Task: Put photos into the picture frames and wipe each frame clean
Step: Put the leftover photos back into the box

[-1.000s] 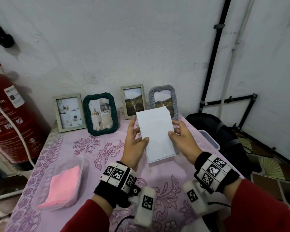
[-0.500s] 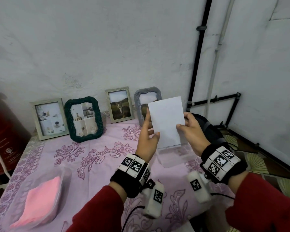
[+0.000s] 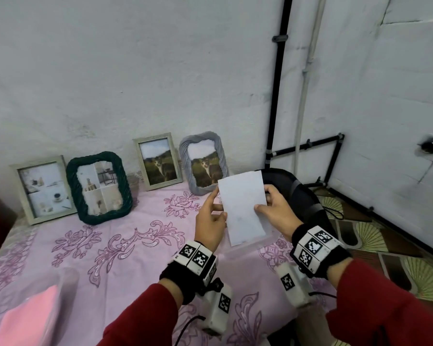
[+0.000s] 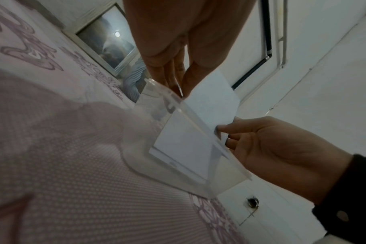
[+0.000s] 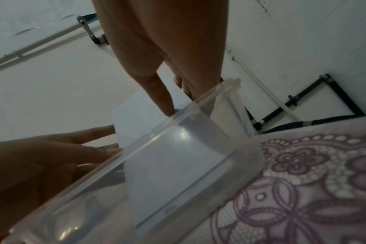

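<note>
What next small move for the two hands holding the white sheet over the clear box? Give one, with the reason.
Probably lower the white sheet the rest of the way into the clear box and let go. Left hand and right hand pinch its side edges, its lower end is already inside the box, and all four frames show pictures.

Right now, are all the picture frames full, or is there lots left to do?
All four frames against the wall already show pictures: the pale wooden frame, the green frame, the second wooden frame and the grey frame. The left hand and right hand hold white photo paper over a clear box. The pink cloth lies untouched, so wiping may remain.
</note>
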